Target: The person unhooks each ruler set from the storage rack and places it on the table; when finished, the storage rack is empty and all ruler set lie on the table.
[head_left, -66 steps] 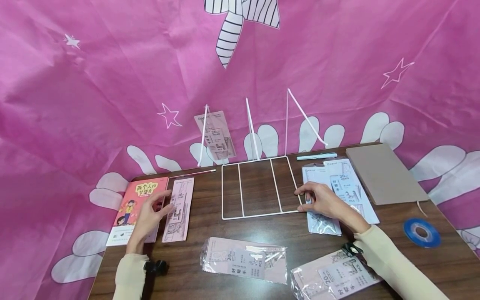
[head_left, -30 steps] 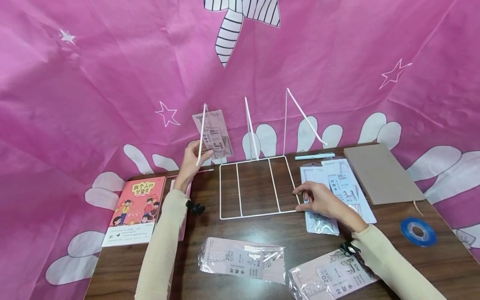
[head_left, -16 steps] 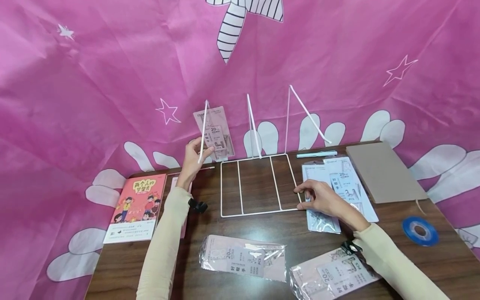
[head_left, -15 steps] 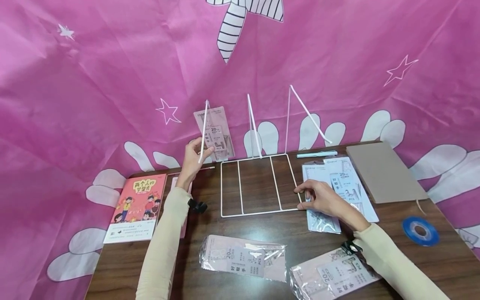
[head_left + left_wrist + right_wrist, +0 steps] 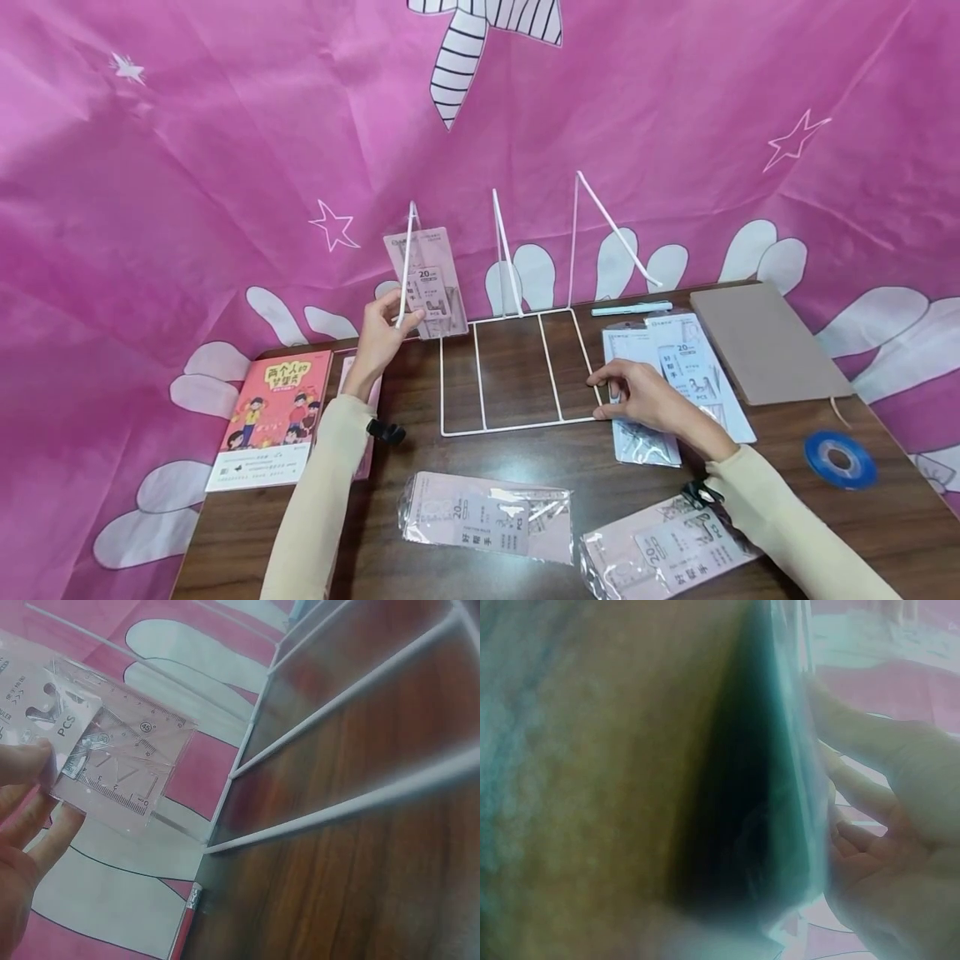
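My left hand (image 5: pixel 377 333) pinches the lower left edge of a pink ruler set in clear packaging (image 5: pixel 437 254), which stands upright behind the left arm of a white wire rack (image 5: pixel 519 429). In the left wrist view the thumb lies on the front of the ruler set (image 5: pixel 124 750), with fingers behind; a set square and scale show through the plastic. My right hand (image 5: pixel 637 396) holds the rack's right base bar near its front corner, thumb and forefinger on the wire. Under that hand lie two pale blue ruler sets (image 5: pixel 693 367). The right wrist view is mostly blurred.
Two pink ruler sets lie at the front, one in the middle (image 5: pixel 491 517) and one at the right (image 5: pixel 667 550). A red book (image 5: pixel 273 417) and another pink ruler set, partly hidden, are left. Right are a pen (image 5: pixel 632 308), brown notebook (image 5: pixel 768 346) and blue tape roll (image 5: pixel 840 460).
My left hand has moved from beside the red book up to the rack's left arm and taken hold of the ruler set, which has since come down slightly. The right hand stays on the rack.
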{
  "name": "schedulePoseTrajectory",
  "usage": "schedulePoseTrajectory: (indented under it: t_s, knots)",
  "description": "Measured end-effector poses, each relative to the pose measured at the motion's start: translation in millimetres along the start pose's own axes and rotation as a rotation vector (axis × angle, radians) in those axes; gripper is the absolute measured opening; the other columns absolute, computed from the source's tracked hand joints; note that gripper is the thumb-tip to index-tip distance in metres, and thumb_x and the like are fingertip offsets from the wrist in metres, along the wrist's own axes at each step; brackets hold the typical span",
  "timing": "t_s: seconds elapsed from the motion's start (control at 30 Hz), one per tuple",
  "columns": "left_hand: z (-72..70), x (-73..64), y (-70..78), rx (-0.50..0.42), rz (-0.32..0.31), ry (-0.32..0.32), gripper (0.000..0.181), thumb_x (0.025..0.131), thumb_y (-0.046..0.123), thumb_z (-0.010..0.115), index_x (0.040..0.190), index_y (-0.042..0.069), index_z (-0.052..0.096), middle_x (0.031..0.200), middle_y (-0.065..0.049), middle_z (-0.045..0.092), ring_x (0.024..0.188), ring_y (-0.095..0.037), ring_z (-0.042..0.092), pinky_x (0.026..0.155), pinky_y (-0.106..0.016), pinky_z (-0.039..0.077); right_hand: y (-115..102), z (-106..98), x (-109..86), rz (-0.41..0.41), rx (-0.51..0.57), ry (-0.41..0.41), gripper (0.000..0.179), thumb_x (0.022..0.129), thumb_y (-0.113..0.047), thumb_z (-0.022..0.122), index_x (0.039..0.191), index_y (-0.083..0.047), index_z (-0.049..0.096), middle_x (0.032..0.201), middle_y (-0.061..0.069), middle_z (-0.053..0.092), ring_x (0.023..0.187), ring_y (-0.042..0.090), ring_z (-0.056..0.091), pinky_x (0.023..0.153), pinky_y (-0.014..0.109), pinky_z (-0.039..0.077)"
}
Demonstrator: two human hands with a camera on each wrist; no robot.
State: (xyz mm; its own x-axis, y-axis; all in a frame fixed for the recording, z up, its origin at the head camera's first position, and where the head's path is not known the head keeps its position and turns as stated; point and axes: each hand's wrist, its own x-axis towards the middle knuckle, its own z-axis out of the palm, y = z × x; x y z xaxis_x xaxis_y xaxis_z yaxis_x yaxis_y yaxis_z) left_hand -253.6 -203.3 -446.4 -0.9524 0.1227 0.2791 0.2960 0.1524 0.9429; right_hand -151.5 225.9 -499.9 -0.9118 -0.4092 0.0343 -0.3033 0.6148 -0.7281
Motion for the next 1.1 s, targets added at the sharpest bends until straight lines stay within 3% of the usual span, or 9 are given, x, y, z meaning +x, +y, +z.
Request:
schedulePoseTrajectory:
  t_s: [0.13,0.37,0.67,0.77,1.1]
  knots:
    - [-1.7,-8.2,3.8,-0.007,-0.016,0.000,0.028,0.091,-0.013,0.071,0.118,-0.017,0.066,0.100,-0.009,0.078,0.084,-0.010,0.069,0.066,-0.019,0.055,-1,1,0.1,0.000,-0.004,-0.006,0.042,0.076,-0.011,0.094,0.113,-0.003,0.075,0.077,0.000,0.058,0.062,0.007,0.050,0.059,0.025,0.044]
    - [-5.9,-25.2,9.3,-0.010,-0.033,-0.014,0.025,0.094,-0.007,0.071,0.118,-0.011,0.068,0.104,-0.003,0.076,0.090,-0.011,0.070,0.074,-0.020,0.056,-3,0,0.1,0.010,0.003,-0.008,0.042,0.077,-0.010,0.094,0.114,-0.003,0.075,0.077,0.001,0.058,0.062,0.007,0.049,0.059,0.025,0.044]
    - [-4.8,-44.1,19.2,-0.020,-0.030,-0.041,0.021,0.094,-0.010,0.069,0.115,-0.011,0.067,0.102,-0.008,0.075,0.091,-0.010,0.072,0.078,-0.022,0.058,-2,0,-1.1,0.005,0.000,-0.007,0.042,0.076,-0.012,0.094,0.113,-0.003,0.075,0.077,0.001,0.059,0.062,0.007,0.049,0.059,0.025,0.044]
    - [-4.0,-49.5,22.2,-0.015,-0.018,-0.045,0.021,0.094,-0.011,0.069,0.115,-0.011,0.067,0.102,-0.008,0.076,0.095,-0.011,0.072,0.082,-0.023,0.059,-2,0,-1.7,0.009,-0.005,-0.007,0.042,0.077,-0.012,0.094,0.114,-0.003,0.075,0.077,0.001,0.058,0.062,0.007,0.049,0.059,0.025,0.044]
    - [-6.7,-68.0,26.1,-0.004,0.043,-0.065,0.016,0.093,-0.009,0.072,0.109,-0.010,0.069,0.099,-0.014,0.075,0.088,-0.010,0.070,0.079,-0.022,0.057,-2,0,-1.8,0.008,0.002,-0.007,0.042,0.076,-0.011,0.094,0.113,-0.003,0.075,0.078,0.002,0.059,0.062,0.007,0.050,0.059,0.025,0.044]
